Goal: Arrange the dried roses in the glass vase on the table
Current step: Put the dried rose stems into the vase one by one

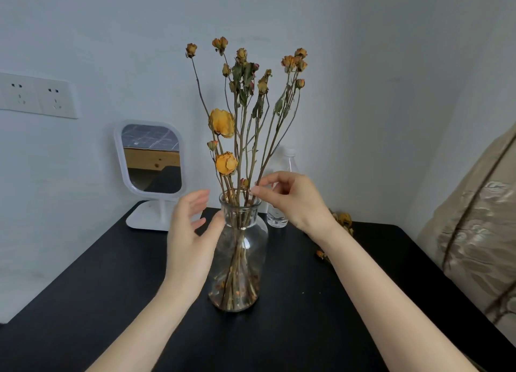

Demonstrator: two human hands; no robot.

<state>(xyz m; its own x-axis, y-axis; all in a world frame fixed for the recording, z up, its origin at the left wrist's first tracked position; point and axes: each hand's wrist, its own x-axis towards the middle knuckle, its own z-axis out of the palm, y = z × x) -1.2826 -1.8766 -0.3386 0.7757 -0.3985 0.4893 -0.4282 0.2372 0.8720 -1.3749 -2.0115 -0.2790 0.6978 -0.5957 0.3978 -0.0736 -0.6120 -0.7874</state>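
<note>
On the matte black table stands a clear glass vase with a round belly and a narrow neck. It holds a loose spray of dried yellow-orange roses, their stalks crossing inside the glass and fanning out high above the rim. The right hand reaches in from the right with the wrist raised and the forearm slanting up off the table. Its thumb and forefinger are closed in a fine pinch on one thin brown stem just above the vase's mouth, and the other fingers curl loosely behind. The left hand holds nothing. The palm is turned toward the vase with the fingers spread and relaxed, and the thumb lies against the neck. Behind stand a white-framed table mirror and a clear plastic bottle – a few loose dried blooms lie past the right wrist.
</note>
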